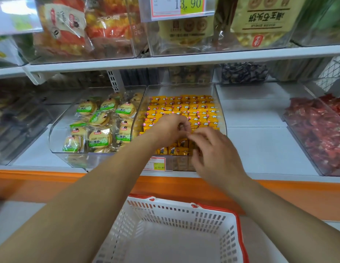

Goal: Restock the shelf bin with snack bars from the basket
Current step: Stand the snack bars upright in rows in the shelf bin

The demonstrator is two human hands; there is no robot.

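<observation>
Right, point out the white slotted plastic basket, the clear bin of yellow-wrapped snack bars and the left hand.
white slotted plastic basket [176, 243]: head view, its bare floor.
clear bin of yellow-wrapped snack bars [180, 90]: head view, its back wall.
left hand [169, 128]: head view, back of the hand.

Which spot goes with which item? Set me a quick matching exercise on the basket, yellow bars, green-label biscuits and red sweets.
Things: 1 basket; 2 yellow snack bars; 3 green-label biscuits; 4 red sweets.
Places: A far right of the shelf; B under the left hand and right hand; C below the shelf, nothing visible inside; D just left of the snack bars.
Pairs: 1-C, 2-B, 3-D, 4-A.
</observation>
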